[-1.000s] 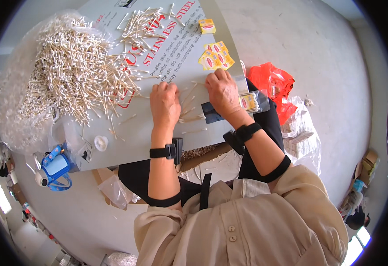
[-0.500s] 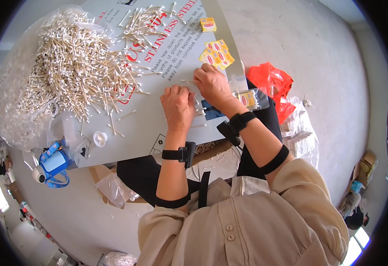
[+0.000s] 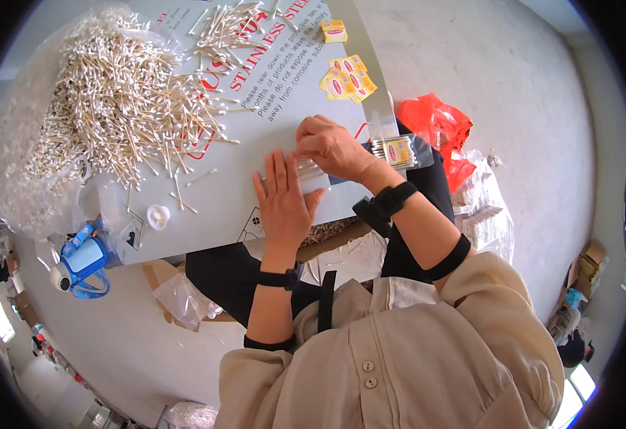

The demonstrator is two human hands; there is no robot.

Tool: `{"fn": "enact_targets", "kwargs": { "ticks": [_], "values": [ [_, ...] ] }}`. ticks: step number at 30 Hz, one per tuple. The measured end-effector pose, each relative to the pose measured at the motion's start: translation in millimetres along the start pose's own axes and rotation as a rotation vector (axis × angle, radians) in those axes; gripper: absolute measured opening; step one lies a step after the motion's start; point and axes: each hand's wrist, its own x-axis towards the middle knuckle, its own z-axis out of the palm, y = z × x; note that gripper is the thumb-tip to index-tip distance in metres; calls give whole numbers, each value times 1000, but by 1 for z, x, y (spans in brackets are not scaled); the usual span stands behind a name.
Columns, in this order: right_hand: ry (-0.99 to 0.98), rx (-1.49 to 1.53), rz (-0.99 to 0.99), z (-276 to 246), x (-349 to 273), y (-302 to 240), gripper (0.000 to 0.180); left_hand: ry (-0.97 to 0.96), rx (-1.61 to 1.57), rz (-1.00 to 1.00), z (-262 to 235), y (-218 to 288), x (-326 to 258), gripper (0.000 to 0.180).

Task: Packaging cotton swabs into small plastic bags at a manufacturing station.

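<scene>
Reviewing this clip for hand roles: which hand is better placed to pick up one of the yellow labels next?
Right, probably. The right hand lies nearer the yellow labels, while the left hand lies flat on the small swab bundle, nearer the person.

Your work sheet (image 3: 256,193) looks like smooth, matt metal under a pale printed film. The cotton swabs (image 3: 113,107) show thin wooden stems with soft white tips — matt throughout. The packet (image 3: 399,151) is clear, glossy plastic; the red bag (image 3: 434,121) — crinkled, shiny plastic.
</scene>
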Motion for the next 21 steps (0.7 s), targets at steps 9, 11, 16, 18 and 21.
{"fn": "enact_targets", "kwargs": {
  "ticks": [9, 11, 16, 18, 21],
  "values": [
    [551, 455, 337, 39, -48, -43, 30, -121, -16, 64, -5, 8, 5, 82],
    [539, 488, 333, 47, -47, -45, 33, -24, -73, 2, 2, 7, 7, 75],
    [649, 459, 312, 51, -44, -43, 35, 444, -754, -179, 9, -6, 13, 64],
    [644, 470, 297, 51, -41, -43, 35, 460, -846, -191, 7, -7, 19, 63],
    [628, 486, 278, 53, -34, -41, 34, 427, -903, -154, 9, 2, 24, 62]
  ]
}}
